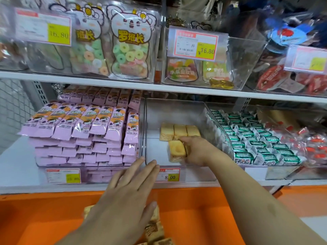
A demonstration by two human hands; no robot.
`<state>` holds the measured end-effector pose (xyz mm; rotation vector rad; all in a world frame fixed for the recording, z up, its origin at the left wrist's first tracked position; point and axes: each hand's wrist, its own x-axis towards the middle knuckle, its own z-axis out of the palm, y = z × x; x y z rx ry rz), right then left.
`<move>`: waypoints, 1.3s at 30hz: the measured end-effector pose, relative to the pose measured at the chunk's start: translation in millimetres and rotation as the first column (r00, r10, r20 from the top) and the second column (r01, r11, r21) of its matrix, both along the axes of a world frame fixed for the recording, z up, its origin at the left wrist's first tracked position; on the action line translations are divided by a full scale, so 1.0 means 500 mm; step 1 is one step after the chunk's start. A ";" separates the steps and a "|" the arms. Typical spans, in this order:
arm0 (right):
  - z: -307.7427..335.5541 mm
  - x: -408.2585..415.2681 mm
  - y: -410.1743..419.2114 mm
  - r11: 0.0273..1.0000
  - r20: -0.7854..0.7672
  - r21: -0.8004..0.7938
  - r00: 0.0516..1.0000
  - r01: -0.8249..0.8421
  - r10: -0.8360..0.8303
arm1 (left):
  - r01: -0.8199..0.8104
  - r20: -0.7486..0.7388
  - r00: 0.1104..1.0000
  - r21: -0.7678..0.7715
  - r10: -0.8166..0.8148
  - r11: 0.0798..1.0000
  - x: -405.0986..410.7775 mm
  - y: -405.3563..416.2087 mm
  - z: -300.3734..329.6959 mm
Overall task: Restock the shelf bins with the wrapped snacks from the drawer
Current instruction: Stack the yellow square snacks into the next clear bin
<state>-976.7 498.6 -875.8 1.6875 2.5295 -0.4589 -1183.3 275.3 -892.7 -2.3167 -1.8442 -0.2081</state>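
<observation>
A clear shelf bin [177,110] in the middle of the lower shelf holds a few yellow wrapped cakes [179,130] in a row at its back. My right hand [196,150] reaches into the bin and grips another yellow wrapped cake [177,150] just in front of that row. My left hand [127,193] hovers with straight fingers over the orange drawer [44,218] below the shelf, its fingertips near the bin's front edge. More wrapped snacks [154,228] lie in the drawer, partly hidden under my left hand.
Pink snack packs [79,131] fill the bin on the left, green-and-white wrapped sweets [254,142] the bin on the right. The upper shelf [123,85] carries bins of candy bags. Price tags [169,175] hang on the bin fronts.
</observation>
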 end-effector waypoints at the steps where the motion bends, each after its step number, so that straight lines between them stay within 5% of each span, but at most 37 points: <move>1: -0.001 0.003 0.002 1.000 -0.001 -0.010 1.000 0.001 -0.001 | -0.008 0.001 1.000 -0.009 0.008 1.000 0.000 -0.002 0.001; 11: 0.028 -0.046 -0.043 0.979 0.162 -0.205 0.986 -0.012 0.046 | -0.024 -0.026 0.999 0.009 0.024 1.000 -0.003 -0.006 -0.012; 16: 0.024 -0.028 -0.049 0.969 0.089 -0.242 0.996 0.049 -0.028 | -0.026 -0.046 0.999 0.063 0.029 0.998 -0.002 -0.003 -0.019; 24: 0.022 0.000 -0.031 0.966 0.075 -0.237 0.993 0.102 -0.086 | -0.018 -0.065 0.998 0.100 0.025 0.995 -0.003 0.000 -0.022; 39: 0.011 0.020 -0.005 0.986 0.181 -0.162 0.981 -0.046 0.075 | -0.036 -0.040 0.999 -0.028 0.035 0.999 -0.006 -0.006 -0.009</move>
